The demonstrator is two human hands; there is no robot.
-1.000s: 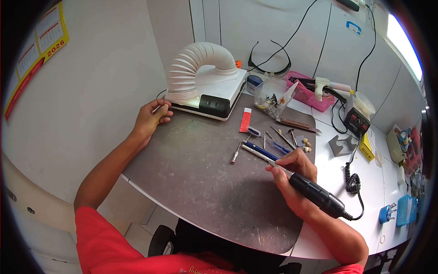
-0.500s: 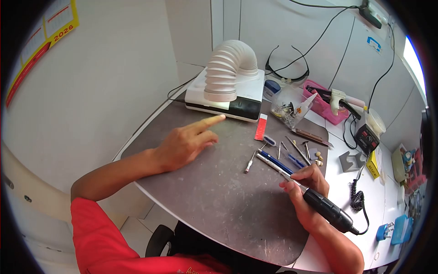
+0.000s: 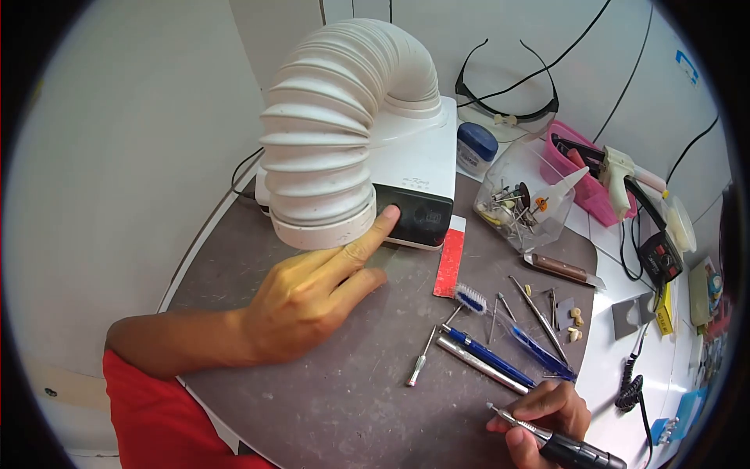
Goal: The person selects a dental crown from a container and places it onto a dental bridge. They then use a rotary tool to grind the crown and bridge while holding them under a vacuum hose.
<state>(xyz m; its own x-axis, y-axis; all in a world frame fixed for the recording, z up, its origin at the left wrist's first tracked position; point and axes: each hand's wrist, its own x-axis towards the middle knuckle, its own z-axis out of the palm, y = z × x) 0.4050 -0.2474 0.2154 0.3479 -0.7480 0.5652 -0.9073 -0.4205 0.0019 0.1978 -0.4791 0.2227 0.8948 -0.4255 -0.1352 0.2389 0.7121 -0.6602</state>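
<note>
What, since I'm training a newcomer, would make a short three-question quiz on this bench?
1. Which hand has a fingertip at the black panel?
2. True or false: the right hand holds the brown-handled knife.
3. What colour is the basket beside the clear container: (a) green, (b) pink or (c) blue?

Key: 1. The left hand. 2. False; it holds the black-handled handpiece. 3. (b).
</note>
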